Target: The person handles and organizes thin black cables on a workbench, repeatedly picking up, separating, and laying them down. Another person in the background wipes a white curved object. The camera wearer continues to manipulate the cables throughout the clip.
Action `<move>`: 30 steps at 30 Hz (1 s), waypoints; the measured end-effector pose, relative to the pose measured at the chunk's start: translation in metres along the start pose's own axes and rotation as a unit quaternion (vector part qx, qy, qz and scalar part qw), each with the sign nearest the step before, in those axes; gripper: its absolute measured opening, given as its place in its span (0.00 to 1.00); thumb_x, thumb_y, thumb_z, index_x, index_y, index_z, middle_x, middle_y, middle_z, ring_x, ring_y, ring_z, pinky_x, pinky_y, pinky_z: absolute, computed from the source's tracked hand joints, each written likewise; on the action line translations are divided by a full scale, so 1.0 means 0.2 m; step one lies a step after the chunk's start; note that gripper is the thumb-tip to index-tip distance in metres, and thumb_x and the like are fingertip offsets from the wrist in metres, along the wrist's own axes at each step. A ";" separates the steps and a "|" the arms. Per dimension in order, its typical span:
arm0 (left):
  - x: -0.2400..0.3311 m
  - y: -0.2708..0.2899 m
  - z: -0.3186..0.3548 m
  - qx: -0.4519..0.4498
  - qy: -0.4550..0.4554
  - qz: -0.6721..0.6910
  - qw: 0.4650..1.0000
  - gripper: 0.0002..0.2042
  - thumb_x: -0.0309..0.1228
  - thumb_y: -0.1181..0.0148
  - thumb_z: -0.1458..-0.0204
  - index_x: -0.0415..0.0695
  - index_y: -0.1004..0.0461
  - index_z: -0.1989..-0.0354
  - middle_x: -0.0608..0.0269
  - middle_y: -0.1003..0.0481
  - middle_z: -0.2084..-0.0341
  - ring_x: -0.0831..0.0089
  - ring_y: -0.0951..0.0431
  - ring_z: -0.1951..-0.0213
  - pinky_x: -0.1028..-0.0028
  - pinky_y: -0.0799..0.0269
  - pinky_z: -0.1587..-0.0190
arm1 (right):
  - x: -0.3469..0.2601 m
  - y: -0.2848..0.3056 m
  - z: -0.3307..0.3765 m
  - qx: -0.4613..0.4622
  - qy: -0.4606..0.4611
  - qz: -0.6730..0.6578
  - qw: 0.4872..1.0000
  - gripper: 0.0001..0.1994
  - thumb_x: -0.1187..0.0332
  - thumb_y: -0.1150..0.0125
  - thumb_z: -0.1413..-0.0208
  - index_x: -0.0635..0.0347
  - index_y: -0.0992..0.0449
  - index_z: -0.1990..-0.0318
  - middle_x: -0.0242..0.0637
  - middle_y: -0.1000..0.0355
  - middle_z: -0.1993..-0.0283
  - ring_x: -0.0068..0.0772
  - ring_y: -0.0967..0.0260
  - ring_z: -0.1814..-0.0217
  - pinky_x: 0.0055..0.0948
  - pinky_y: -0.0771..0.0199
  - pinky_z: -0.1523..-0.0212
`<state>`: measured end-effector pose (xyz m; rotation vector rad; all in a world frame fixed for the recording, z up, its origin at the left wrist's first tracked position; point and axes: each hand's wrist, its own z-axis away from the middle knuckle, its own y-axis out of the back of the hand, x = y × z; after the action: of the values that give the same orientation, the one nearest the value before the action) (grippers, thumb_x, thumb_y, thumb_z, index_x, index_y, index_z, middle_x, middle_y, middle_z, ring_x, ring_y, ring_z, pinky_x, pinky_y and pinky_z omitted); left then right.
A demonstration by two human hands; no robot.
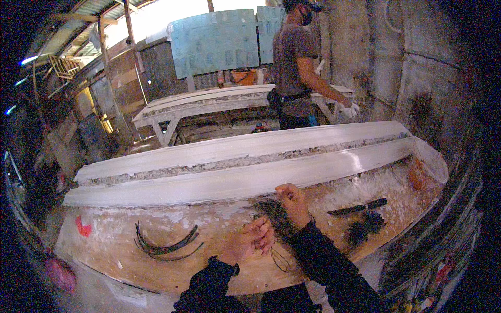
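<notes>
A bundle of dark, hair-like fibres (276, 216) lies between my hands at the near edge of a long white panel. My left hand (251, 241) is closed at the bundle's lower left, fingers bent together; what they pinch is too small to make out. Higher up, my right hand (295, 204) is closed beside the bundle, thumb and forefinger pinched near the white edge. Whatever is in that pinch cannot be made out. A thin loop (281, 260), like cord or wire, lies just below my left fingers.
Right of my hands lie a black-handled knife (360, 206) and a dark fibre clump (365, 228). Curved dark strips (166, 246) rest at the left on the wooden table (209, 271). Two long white panels (209, 182) run across its far side. Beyond, a gloved person (296, 68) stands by another bench (167, 112).
</notes>
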<state>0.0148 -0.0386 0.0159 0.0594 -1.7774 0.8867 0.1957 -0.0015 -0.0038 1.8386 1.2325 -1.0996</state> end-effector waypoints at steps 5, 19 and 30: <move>0.09 0.13 0.01 0.103 -0.074 -0.093 0.988 0.10 0.40 0.49 0.50 0.46 0.33 0.74 0.73 0.37 0.84 0.82 0.37 0.79 0.82 0.40 0.77 | -0.02 0.02 0.00 0.012 0.031 0.072 0.997 0.08 0.66 0.39 0.56 0.61 0.27 0.74 0.29 0.33 0.76 0.20 0.38 0.73 0.19 0.39 0.72; 0.20 0.33 0.06 0.455 -0.127 -0.252 0.844 0.10 0.38 0.42 0.54 0.47 0.30 0.80 0.77 0.39 0.88 0.87 0.42 0.85 0.85 0.46 0.83 | -0.23 -0.06 0.10 -0.101 0.187 0.242 0.947 0.04 0.67 0.40 0.58 0.54 0.26 0.79 0.34 0.34 0.79 0.35 0.35 0.75 0.31 0.38 0.70; 0.14 0.46 0.03 0.477 -0.197 -0.211 0.830 0.13 0.33 0.43 0.54 0.47 0.38 0.84 0.74 0.40 0.90 0.85 0.41 0.87 0.83 0.45 0.85 | -0.24 -0.13 0.20 -0.198 0.389 0.359 0.825 0.04 0.64 0.44 0.56 0.50 0.30 0.73 0.28 0.35 0.73 0.32 0.37 0.65 0.37 0.44 0.58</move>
<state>-0.0418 0.0343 -0.0094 1.3139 -1.3995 1.4042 0.1503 -0.0454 0.0196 2.1657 0.8876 0.3526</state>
